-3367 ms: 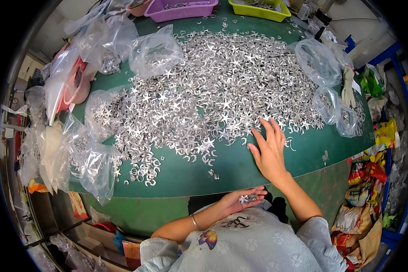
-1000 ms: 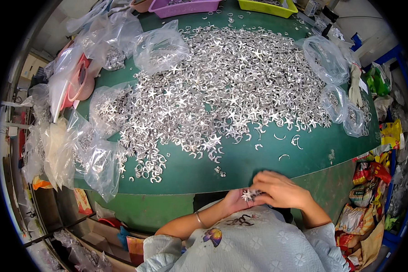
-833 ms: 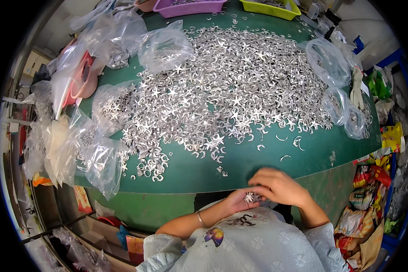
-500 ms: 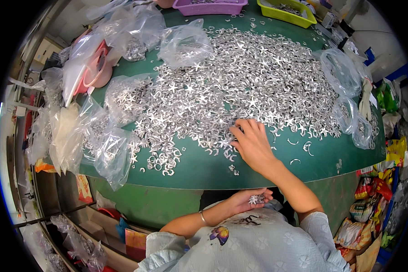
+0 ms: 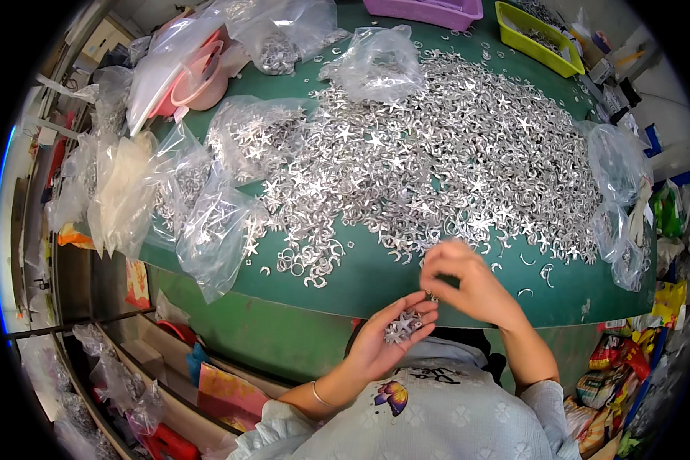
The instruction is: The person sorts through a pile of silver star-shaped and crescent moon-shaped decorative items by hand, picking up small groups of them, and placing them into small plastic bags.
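My left hand is turned palm up just off the table's near edge, its fingers curled around a small heap of silver metal pieces, some star-shaped. Beside its fingertips, my right hand has thumb and fingers drawn together in a pinch. A small silver piece shows at those fingertips; its exact shape is too small to tell. Beyond both hands a wide pile of silver metal pieces, with stars, rings and crescents among them, spreads over the green table.
Clear plastic bags of pieces lie on the left, among them a near bag; more bags sit at the right edge. A pink basin, a purple tray and a yellow-green tray stand farther back. Open drawers are at lower left.
My right hand has come back from the pile toward my left hand, now pinching a small piece. The left hand has risen and opened more to view. The whole view has shifted.
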`<act>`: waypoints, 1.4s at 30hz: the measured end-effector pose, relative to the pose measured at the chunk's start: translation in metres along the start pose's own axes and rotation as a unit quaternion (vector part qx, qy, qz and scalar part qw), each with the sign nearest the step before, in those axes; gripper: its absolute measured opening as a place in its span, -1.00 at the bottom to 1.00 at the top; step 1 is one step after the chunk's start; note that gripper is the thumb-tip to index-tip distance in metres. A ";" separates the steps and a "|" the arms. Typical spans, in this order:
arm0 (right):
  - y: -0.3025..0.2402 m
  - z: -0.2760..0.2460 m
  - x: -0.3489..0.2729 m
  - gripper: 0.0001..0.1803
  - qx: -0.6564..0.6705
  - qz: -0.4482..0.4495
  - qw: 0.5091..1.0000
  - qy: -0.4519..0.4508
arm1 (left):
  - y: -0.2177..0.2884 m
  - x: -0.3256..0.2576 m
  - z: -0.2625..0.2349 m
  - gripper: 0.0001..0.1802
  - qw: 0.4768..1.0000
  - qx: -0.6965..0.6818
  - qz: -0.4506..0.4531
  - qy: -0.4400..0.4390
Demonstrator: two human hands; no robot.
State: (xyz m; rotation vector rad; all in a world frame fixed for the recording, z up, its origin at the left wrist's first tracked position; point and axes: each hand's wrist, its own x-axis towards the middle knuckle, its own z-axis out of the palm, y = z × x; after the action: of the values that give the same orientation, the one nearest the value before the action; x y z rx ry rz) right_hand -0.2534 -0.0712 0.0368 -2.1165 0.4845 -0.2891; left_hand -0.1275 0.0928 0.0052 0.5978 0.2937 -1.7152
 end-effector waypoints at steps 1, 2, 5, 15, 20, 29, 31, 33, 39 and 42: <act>0.000 0.003 0.008 -0.79 -0.081 0.012 0.995 0.054 | 0.001 0.002 -0.005 -0.64 1.000 -0.005 -0.009 -0.004; 0.002 0.007 0.015 -0.77 -0.162 0.024 0.981 0.108 | 0.001 0.004 -0.008 -0.66 1.000 -0.021 -0.020 -0.010; 0.010 0.019 0.023 -0.75 -0.274 -0.006 0.952 0.135 | 0.000 0.008 -0.011 -0.72 0.998 -0.051 -0.032 -0.012; 0.004 0.016 0.025 -0.90 -0.221 -0.010 0.953 0.205 | 0.009 0.018 0.011 -0.74 0.987 -0.148 0.049 0.039; -0.015 0.005 0.008 -0.93 0.364 0.218 0.903 0.066 | 0.009 0.027 0.002 -0.75 0.970 -0.227 0.042 -0.076; -0.019 0.031 -0.006 -0.94 0.431 0.182 0.876 0.119 | 0.018 0.029 0.013 -0.72 0.982 -0.179 0.051 -0.001; -0.024 0.035 -0.004 -0.94 0.426 0.170 0.878 0.135 | 0.020 0.028 0.011 -0.71 0.984 -0.171 0.053 0.012; -0.030 0.039 -0.001 -0.92 0.357 0.109 0.913 0.167 | 0.023 0.033 -0.003 -0.70 0.986 -0.153 0.029 -0.060; -0.040 0.028 0.009 -0.86 0.174 0.029 0.975 0.139 | 0.028 0.033 -0.002 -0.68 0.988 -0.127 0.014 -0.086; -0.032 0.025 0.018 -0.90 0.070 0.058 0.968 0.233 | 0.028 0.031 -0.018 -0.68 0.979 -0.150 0.002 -0.136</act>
State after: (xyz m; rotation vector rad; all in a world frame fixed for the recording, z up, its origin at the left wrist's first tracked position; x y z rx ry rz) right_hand -0.2203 -0.0444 0.0503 -1.8699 0.8315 -0.7400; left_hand -0.1006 0.0696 -0.0230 0.1414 0.3463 -1.6829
